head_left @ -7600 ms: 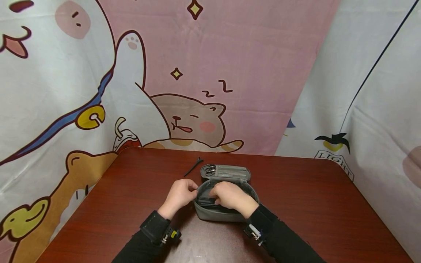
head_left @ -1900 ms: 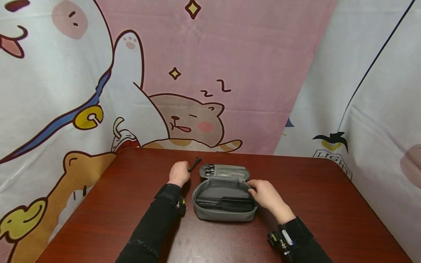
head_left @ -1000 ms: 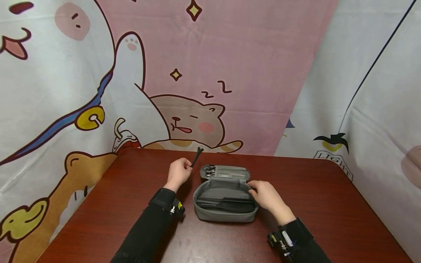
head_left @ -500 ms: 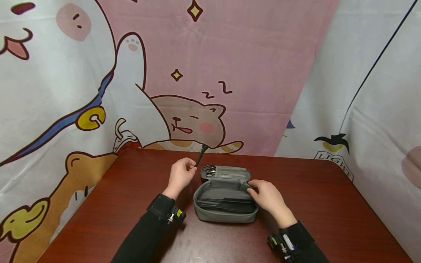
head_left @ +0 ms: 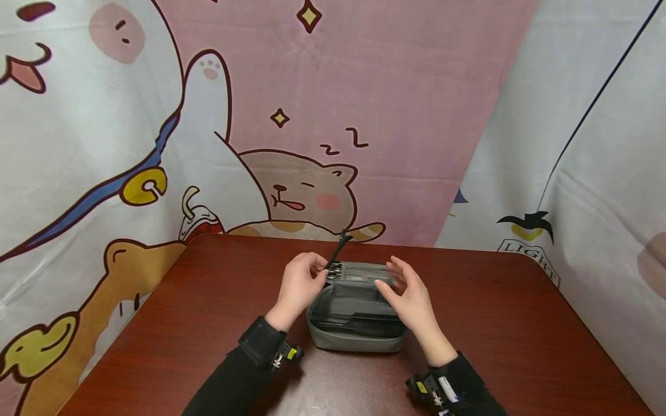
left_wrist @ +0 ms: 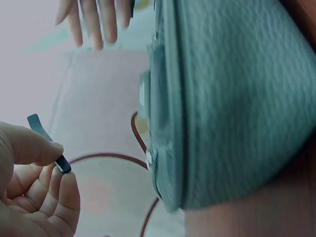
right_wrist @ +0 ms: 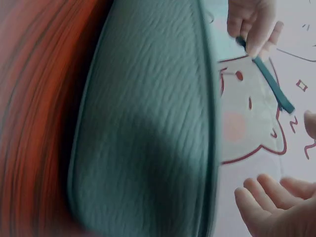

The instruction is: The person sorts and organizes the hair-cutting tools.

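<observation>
My left hand (head_left: 303, 282) pinches a slim black hair clip (head_left: 339, 247) between thumb and fingertips, its forked end pointing up and away. The clip (right_wrist: 272, 84) also shows in the right wrist view, held in the air beyond the case. A grey zippered case (head_left: 356, 342) stands on the table with its lid (head_left: 368, 270) folded back. Scissors (head_left: 335, 269) sit in the lid's pocket, partly behind the left fingers. Long black items (head_left: 359, 325) lie inside the case; their kind is hard to tell. My right hand (head_left: 413, 300), fingers spread, hovers over the case's back right, holding nothing.
The case rests on a reddish-brown wooden table (head_left: 520, 323). A printed cloth (head_left: 406, 115) with cartoon animals hangs behind the table's far edge. Each wrist carries a strapped camera.
The left hand has picked up the hair clip from the table and brought it right, over the lid's left side. The right hand has left the case's rim, rising and spreading its fingers.
</observation>
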A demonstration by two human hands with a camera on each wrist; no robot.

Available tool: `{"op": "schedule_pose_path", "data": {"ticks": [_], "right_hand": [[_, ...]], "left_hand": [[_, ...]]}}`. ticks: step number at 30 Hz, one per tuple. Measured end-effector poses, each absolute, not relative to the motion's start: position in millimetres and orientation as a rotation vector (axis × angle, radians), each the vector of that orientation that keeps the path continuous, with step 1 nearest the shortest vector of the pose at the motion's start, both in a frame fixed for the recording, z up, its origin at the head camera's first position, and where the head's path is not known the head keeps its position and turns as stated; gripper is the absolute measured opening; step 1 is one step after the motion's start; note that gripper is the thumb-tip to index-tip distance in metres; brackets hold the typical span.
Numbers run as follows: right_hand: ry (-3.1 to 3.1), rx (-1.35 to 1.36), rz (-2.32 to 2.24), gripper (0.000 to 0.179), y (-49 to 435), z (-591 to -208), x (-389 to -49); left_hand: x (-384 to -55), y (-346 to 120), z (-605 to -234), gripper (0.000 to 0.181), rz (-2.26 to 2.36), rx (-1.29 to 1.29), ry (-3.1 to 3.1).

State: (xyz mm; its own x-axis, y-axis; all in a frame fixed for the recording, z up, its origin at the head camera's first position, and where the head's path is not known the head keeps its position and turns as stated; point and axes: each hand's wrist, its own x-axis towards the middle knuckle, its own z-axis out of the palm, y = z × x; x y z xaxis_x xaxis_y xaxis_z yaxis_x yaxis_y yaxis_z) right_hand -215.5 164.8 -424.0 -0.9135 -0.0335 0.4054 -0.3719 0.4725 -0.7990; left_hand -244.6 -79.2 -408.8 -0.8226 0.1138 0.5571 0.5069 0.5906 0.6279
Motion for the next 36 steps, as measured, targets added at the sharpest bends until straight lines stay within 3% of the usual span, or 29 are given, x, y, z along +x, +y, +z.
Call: {"op": "schedule_pose_path", "data": {"ticks": [8, 25, 36], "right_hand": [[-2.132, 0.275, 1.913, 0.063, 145, -416, -211], [-1.754, 0.184, 2.216, 0.055, 119, -407, -210], [-1.545, 0.177, 2.278, 0.015, 112, -406, -212]], "left_hand": [[-231, -63, -407, 0.012, -1.019, -0.602, -2.323], [-216, -42, -404, 0.020, -0.756, -0.785, -2.183], [-215, -36, -405, 0.020, -0.674, -0.810, -2.108]]}}
